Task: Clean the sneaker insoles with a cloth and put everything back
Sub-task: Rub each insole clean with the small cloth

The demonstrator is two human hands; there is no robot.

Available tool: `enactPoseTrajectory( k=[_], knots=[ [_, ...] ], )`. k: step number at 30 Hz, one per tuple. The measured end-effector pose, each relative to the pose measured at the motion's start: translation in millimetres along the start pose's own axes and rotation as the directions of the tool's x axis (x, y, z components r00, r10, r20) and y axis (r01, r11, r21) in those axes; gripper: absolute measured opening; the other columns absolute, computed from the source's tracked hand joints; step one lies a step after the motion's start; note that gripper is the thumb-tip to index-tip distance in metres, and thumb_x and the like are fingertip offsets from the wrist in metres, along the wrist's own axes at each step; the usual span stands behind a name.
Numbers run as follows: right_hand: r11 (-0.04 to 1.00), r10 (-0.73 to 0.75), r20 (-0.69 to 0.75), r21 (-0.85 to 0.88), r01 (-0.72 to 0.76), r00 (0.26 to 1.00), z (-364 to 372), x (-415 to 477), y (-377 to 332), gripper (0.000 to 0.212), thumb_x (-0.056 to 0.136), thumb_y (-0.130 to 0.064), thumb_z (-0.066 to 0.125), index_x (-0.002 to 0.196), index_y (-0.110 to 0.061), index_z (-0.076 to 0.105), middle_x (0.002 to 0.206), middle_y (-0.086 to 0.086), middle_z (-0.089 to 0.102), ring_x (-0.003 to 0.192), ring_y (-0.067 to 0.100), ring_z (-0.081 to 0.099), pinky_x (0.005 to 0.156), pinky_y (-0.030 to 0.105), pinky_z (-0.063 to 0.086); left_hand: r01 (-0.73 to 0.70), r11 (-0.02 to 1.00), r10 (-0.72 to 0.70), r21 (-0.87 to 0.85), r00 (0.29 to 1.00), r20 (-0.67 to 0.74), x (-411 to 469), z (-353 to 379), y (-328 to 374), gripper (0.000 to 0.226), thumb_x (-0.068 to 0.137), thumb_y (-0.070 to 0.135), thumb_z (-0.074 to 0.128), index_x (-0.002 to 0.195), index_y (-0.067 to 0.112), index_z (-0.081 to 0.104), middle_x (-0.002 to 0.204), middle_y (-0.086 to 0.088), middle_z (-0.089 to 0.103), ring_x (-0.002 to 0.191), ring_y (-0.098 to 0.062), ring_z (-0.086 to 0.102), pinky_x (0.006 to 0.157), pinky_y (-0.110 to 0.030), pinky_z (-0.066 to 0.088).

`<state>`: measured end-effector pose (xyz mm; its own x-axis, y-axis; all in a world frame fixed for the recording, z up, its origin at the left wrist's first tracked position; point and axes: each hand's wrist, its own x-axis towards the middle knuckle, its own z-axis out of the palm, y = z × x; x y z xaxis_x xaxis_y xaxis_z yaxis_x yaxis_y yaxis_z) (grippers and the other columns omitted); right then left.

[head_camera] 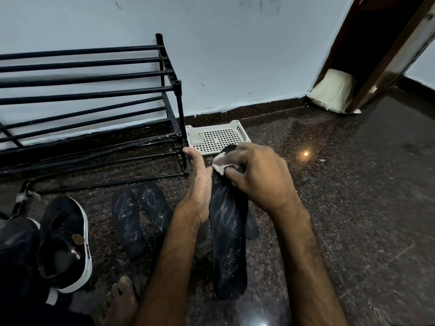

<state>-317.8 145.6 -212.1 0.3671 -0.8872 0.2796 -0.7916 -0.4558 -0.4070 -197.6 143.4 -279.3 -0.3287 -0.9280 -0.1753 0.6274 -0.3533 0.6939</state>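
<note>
- While the left hand [200, 184] braces a long black foam insole [227, 231] slanting over the dark stone floor [329, 184], its thumb is straight and its other fingers are hidden.
- Right hand [256, 175] fingers curl, pinching a small white cloth [220, 164] against the insole's far end.

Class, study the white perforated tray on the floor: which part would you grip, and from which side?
Probably the white tray by its raised right rim, coming from the right: it lies flat, the shoe rack crowds its left side and the wall stands behind.
</note>
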Motion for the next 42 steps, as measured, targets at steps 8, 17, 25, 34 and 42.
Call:
enactPoseTrajectory(
  k=[8, 17, 25, 34, 42],
  knots=[
    [0.999, -0.027, 0.156, 0.026, 0.023, 0.987, -0.4, -1.6, -3.1, 0.024, 0.088, -0.03, 0.066, 0.109, -0.04, 0.071, 0.101, -0.019, 0.063, 0.086, 0.001, 0.06, 0.085, 0.031, 0.053, -0.001, 1.0, 0.001, -0.002, 1.0, 0.01, -2.1, 0.8, -4.1, 0.111, 0.07, 0.093, 0.006, 0.106, 0.016, 0.077, 0.114, -0.025, 0.068, 0.11, -0.038, 0.065, 0.097, -0.053, 0.05],
    [0.994, 0.108, 0.062, 0.014, -0.109, 0.992, -6.2, -1.5, 17.7, 0.025, 0.089, -0.031, 0.068, 0.113, -0.036, 0.07, 0.105, -0.017, 0.063, 0.084, 0.001, 0.059, 0.086, 0.034, 0.057, 0.004, 1.0, -0.006, 0.029, 0.999, 0.05, 4.0, -1.0, -7.5, 0.117, 0.073, 0.09, 0.004, 0.135, 0.004, 0.054, 0.118, -0.024, 0.066, 0.108, -0.037, 0.064, 0.084, -0.047, 0.056],
    [0.985, 0.171, 0.064, -0.037, -0.169, 0.983, -9.7, -7.6, 30.6, 0.02, 0.086, -0.029, 0.067, 0.103, -0.04, 0.074, 0.106, -0.019, 0.069, 0.094, 0.006, 0.065, 0.084, 0.034, 0.055, 0.021, 1.0, -0.019, -0.02, 0.995, 0.093, 4.8, -7.2, 1.4, 0.114, 0.077, 0.089, 0.008, 0.133, 0.004, 0.059, 0.135, -0.023, 0.057, 0.116, -0.043, 0.058, 0.093, -0.055, 0.053],
    [0.991, 0.134, -0.025, -0.014, -0.134, 0.991, 1.7, -2.3, 8.5, 0.022, 0.09, -0.03, 0.066, 0.111, -0.031, 0.072, 0.109, -0.014, 0.07, 0.09, 0.005, 0.065, 0.088, 0.033, 0.056, 0.06, 0.993, -0.053, -0.099, 0.996, 0.068, 6.8, -1.9, -3.2, 0.103, 0.08, 0.086, 0.015, 0.125, 0.008, 0.065, 0.119, -0.02, 0.067, 0.112, -0.033, 0.064, 0.095, -0.05, 0.054],
    [0.971, 0.236, -0.172, 0.0, -0.239, 0.956, -0.1, -6.8, 30.1, 0.018, 0.088, -0.031, 0.065, 0.103, -0.032, 0.074, 0.101, -0.014, 0.071, 0.084, 0.011, 0.067, 0.075, 0.038, 0.058, 0.021, 0.998, -0.018, -0.061, 0.999, 0.047, 8.6, -9.8, -1.9, 0.092, 0.089, 0.077, 0.02, 0.13, 0.005, 0.061, 0.116, -0.018, 0.069, 0.102, -0.029, 0.067, 0.083, -0.044, 0.059]
  ],
)
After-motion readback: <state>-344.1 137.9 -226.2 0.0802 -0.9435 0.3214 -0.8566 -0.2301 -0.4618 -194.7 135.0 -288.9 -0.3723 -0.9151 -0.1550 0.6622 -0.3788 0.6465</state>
